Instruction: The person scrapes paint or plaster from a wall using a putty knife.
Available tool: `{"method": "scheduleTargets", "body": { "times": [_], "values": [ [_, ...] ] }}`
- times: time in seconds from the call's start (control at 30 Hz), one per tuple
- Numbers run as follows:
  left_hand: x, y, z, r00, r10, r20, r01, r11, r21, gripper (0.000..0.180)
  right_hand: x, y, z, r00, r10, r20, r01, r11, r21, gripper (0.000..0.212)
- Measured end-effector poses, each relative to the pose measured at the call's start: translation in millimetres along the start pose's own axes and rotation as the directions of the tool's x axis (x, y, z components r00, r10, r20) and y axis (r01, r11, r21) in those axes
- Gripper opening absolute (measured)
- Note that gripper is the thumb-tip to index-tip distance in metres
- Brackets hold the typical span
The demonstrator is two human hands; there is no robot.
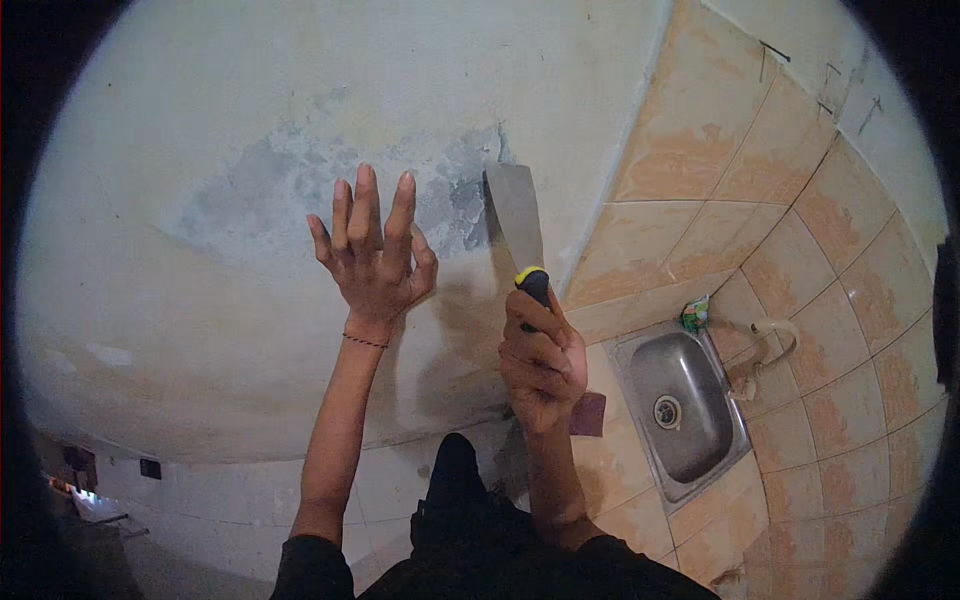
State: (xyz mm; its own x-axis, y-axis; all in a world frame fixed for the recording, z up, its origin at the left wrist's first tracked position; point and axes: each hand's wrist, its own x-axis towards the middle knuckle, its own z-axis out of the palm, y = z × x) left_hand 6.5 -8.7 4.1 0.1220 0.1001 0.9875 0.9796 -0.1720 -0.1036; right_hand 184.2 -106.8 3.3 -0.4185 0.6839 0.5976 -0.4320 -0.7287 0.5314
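My right hand [543, 365] is wrapped round the black and yellow handle of a putty knife [517, 205]. Its wide metal blade points up and lies at the right end of a bare grey patch [262, 185] on the pale wall [250, 320]. Flaking paint edges show just left of the blade. My left hand [375, 250] is open, fingers spread, in front of the lower part of the patch; it seems to rest on the wall. A thin cord circles that wrist.
To the right, beige and orange tiles [690, 160] cover the wall. A steel sink [685, 410] is set in a tiled counter, with a pale tap [775, 340] and a green packet [694, 314] beside it. A small dark reddish piece [588, 414] lies on the counter near my right wrist.
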Motion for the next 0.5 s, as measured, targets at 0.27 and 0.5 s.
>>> {"method": "scheduleTargets", "body": {
  "times": [0.27,0.5],
  "values": [
    [-0.1,1.0,-0.8,1.000,-0.014,-0.011,0.014,0.999,-0.036,0.057,-5.0,-4.8,0.8,0.996,-0.041,-0.074,0.034,0.996,-0.084,0.031],
    [0.4,0.1,-2.3,1.000,-0.012,0.009,0.012,1.000,0.003,0.056,2.6,-4.3,8.4,0.991,-0.087,-0.098,0.050,0.942,-0.332,0.031]
  ]
}}
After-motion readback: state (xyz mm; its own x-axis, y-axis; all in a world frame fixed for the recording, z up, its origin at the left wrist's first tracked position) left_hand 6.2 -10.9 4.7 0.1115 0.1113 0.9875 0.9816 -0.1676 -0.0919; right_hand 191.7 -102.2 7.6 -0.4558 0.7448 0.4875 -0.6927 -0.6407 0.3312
